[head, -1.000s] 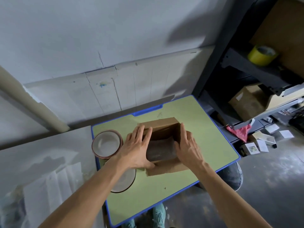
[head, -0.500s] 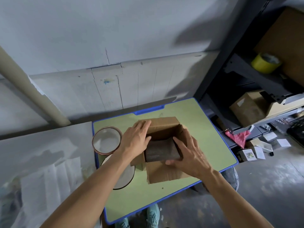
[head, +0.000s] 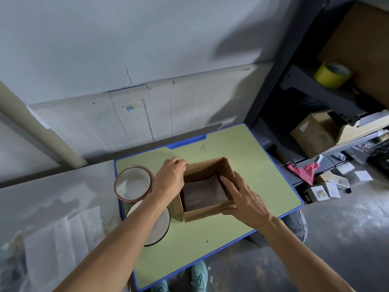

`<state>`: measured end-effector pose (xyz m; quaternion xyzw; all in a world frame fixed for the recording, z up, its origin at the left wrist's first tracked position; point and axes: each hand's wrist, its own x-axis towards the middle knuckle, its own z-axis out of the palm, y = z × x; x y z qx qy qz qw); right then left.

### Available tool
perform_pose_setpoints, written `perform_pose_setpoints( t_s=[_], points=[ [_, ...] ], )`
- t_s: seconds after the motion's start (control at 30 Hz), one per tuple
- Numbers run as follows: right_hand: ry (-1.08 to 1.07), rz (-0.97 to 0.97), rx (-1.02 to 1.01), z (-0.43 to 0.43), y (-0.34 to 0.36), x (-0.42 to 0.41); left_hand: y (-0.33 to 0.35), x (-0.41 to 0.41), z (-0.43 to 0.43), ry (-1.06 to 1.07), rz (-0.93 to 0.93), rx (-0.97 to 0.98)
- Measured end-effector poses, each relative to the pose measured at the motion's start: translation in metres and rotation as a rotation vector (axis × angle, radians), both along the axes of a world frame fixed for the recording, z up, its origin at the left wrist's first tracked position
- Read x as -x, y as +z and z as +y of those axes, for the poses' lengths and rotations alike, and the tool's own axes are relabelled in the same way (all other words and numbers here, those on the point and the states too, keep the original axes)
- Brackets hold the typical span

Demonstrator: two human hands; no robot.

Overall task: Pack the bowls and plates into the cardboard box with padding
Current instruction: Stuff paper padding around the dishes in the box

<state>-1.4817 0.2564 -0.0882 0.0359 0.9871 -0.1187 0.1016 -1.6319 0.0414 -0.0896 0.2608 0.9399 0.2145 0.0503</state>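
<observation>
step: padding (head: 202, 194) lining box (head: 207, 167) | left hand (head: 168, 182) fingers curled on rim; right hand (head: 246, 199) fingers straight on wall | bowl (head: 132, 184), plate (head: 160, 225) left of left fingers | next: probably load bowl

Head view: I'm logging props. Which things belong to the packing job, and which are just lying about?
Job: box, padding inside it, bowl, plate.
Lying about: yellow tape roll, red cloth, carton on the shelf, small boxes on the floor.

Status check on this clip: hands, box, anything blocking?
Left hand grips cardboard box rim, right hand rests flat on it. Padding inside; bowl, plate outside, unpacked. Opening unobstructed.
</observation>
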Motion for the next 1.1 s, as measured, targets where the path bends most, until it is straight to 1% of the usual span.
perform_pose_setpoints(
  t_s=[0.1, 0.17, 0.33, 0.43, 0.5, 0.57, 0.73, 0.8, 0.87, 0.97, 1.07, 1.1],
  points=[
    [-0.008, -0.087, -0.104, -0.002, 0.016, -0.003, 0.006, -0.004, -0.003, 0.029, 0.007, -0.024],
    [0.008, -0.096, -0.124, -0.006, 0.027, -0.003, 0.010, -0.006, -0.004, 0.036, 0.025, -0.035],
    [0.054, -0.060, -0.107, -0.023, 0.054, 0.007, 0.017, -0.009, -0.008, 0.037, 0.093, -0.052],
    [0.089, -0.101, -0.026, -0.033, 0.059, 0.025, 0.022, -0.013, -0.010, 0.038, 0.124, -0.052],
    [0.134, -0.214, -0.024, -0.037, 0.050, 0.046, 0.024, -0.019, -0.012, 0.033, 0.135, -0.045],
    [0.105, -0.386, -0.027, -0.045, 0.035, 0.070, 0.021, -0.025, -0.015, 0.031, 0.120, -0.026],
    [0.084, -0.755, -0.129, -0.065, -0.006, 0.105, 0.005, -0.032, -0.020, 0.045, 0.084, -0.016],
    [0.049, -0.905, -0.088, -0.065, -0.024, 0.108, -0.001, -0.035, -0.022, 0.062, 0.083, -0.038],
    [0.026, -0.979, -0.057, -0.063, -0.035, 0.109, -0.005, -0.039, -0.023, 0.073, 0.097, -0.063],
    [0.060, -0.934, -0.064, -0.068, -0.039, 0.109, -0.011, -0.040, -0.024, 0.080, 0.115, -0.097],
    [0.150, -0.830, -0.078, -0.071, -0.029, 0.106, -0.014, -0.040, -0.023, 0.079, 0.122, -0.110],
    [0.140, -0.795, -0.081, -0.072, -0.025, 0.105, -0.014, -0.040, -0.022, 0.076, 0.127, -0.109]
  ],
)
